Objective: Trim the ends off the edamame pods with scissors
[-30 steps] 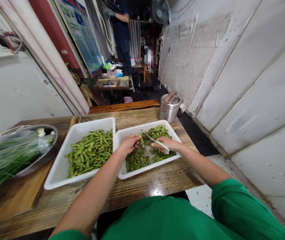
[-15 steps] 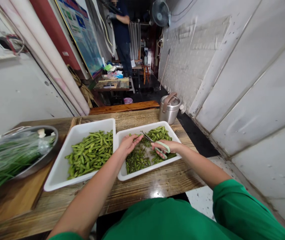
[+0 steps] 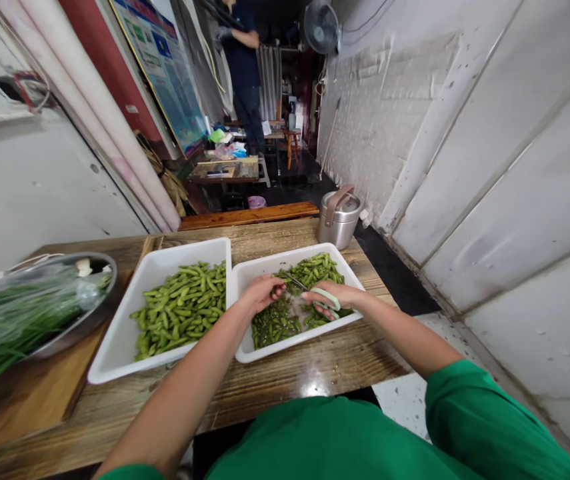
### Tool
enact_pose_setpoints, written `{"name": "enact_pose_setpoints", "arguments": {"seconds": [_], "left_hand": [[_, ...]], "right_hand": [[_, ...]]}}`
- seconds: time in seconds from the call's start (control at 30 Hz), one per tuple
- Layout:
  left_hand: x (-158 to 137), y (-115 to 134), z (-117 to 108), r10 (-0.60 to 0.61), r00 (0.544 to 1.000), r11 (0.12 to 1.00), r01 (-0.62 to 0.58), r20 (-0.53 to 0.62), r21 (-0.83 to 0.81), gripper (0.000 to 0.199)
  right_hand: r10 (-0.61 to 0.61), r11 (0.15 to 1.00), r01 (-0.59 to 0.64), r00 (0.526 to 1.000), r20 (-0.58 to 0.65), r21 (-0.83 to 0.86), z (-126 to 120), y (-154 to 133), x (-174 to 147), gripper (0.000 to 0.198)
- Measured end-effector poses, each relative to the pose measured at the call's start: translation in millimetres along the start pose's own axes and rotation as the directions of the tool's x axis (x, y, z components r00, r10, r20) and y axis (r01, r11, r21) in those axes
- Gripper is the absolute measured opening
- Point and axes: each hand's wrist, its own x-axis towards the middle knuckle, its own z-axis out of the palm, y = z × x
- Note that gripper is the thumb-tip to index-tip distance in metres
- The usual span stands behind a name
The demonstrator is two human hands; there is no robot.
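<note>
My right hand (image 3: 329,298) is closed around scissors (image 3: 332,300) with pale green handles, their dark blades pointing left and away from me. Just left of the blade tips, my left hand (image 3: 263,293) has its fingers curled together; whatever they pinch is too small to make out, though green shows beside the fingertips. Both hands are over the right white tray (image 3: 242,355), which holds edamame pods (image 3: 317,268) at the back and right, and small trimmed-looking green pieces (image 3: 275,325) at the front left. Touching it on the left, another white tray (image 3: 115,343) holds a heap of edamame pods (image 3: 185,307).
On the wooden table (image 3: 265,380) at far left, a metal bowl (image 3: 105,293) holds long green stalks (image 3: 29,320) in plastic over a wooden board (image 3: 59,393). A lidded steel pail (image 3: 339,223) stands at the back right. Beyond a bench (image 3: 249,217), a person (image 3: 245,73) stands.
My left fingers have curled in and drawn slightly back from the scissor tips. The scissors have tipped a little lower. The trays and pail have stayed where they were.
</note>
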Motion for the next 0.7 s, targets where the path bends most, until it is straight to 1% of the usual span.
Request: {"name": "enact_pose_setpoints", "arguments": {"seconds": [0.07, 0.13, 0.17, 0.2, 0.27, 0.3, 0.33, 0.37, 0.43, 0.53, 0.57, 0.67, 0.7], "left_hand": [[0.9, -0.9, 0.2, 0.004, 0.999, 0.999, -0.002, -0.036, 0.047, 0.01], [-0.1, 0.7, -0.9, 0.06, 0.991, 0.994, -0.048, -0.117, 0.103, 0.009], [-1.6, 2.6, -1.8, 0.098, 0.986, 0.988, -0.08, -0.134, 0.133, 0.009], [-3.8, 4.8, -2.7, 0.134, 0.984, 0.979, -0.113, -0.117, 0.169, 0.008], [-9.6, 9.0, -3.0, 0.185, 0.983, 0.941, -0.17, -0.023, 0.292, 0.011], [-12.6, 10.3, -2.1, 0.196, 0.98, 0.904, -0.188, 0.019, 0.385, 0.017], [-15.4, 10.8, -0.3, 0.202, 0.979, 0.858, -0.194, 0.036, 0.475, 0.022], [-17.7, 10.5, 2.1, 0.216, 0.976, 0.802, -0.194, 0.029, 0.565, 0.024], [-20.1, 8.5, 7.2, 0.26, 0.965, 0.675, -0.2, 0.024, 0.71, 0.023], [-18.8, 5.1, 10.4, 0.288, 0.954, 0.512, -0.227, 0.084, 0.828, 0.016], [-17.6, 4.2, 9.5, 0.275, 0.957, 0.49, -0.223, 0.093, 0.842, 0.017], [-13.5, 1.5, 3.4, 0.207, 0.976, 0.505, -0.17, 0.073, 0.846, 0.02], [-11.9, 0.6, 1.3, 0.201, 0.978, 0.482, -0.147, 0.054, 0.864, 0.019]], "right_hand": [[0.034, 0.999, -0.035, 0.999, -0.028, -0.028, -0.5, 1.2, 0.8, 0.036], [0.052, 0.998, -0.055, 0.996, -0.068, -0.036, -1.5, 1.5, 1.3, 0.035], [0.052, 0.998, -0.054, 0.995, -0.084, -0.026, -2.1, 1.1, 1.4, 0.036], [0.045, 0.999, -0.046, 0.994, -0.099, -0.006, -2.7, 0.5, 1.4, 0.036], [0.028, 0.998, -0.021, 0.991, -0.13, 0.051, -3.8, -1.1, 1.3, 0.035], [0.021, 0.997, -0.01, 0.989, -0.144, 0.075, -4.1, -1.8, 1.3, 0.034], [0.015, 0.996, -0.001, 0.988, -0.155, 0.09, -4.3, -2.3, 1.2, 0.034], [0.011, 0.995, 0.005, 0.986, -0.164, 0.096, -4.3, -2.5, 1.2, 0.034], [0.01, 0.996, 0.007, 0.984, -0.18, 0.093, -4.1, -2.0, 1.2, 0.035], [0.024, 0.998, -0.01, 0.981, -0.192, 0.069, -4.0, -0.4, 1.0, 0.037], [0.027, 0.998, -0.017, 0.982, -0.189, 0.057, -4.2, 0.0, 0.8, 0.038], [0.024, 0.999, -0.018, 0.982, -0.188, 0.034, -4.8, -0.1, 0.2, 0.039], [0.022, 0.999, -0.016, 0.981, -0.192, 0.032, -5.0, -0.4, -0.1, 0.039]]}}
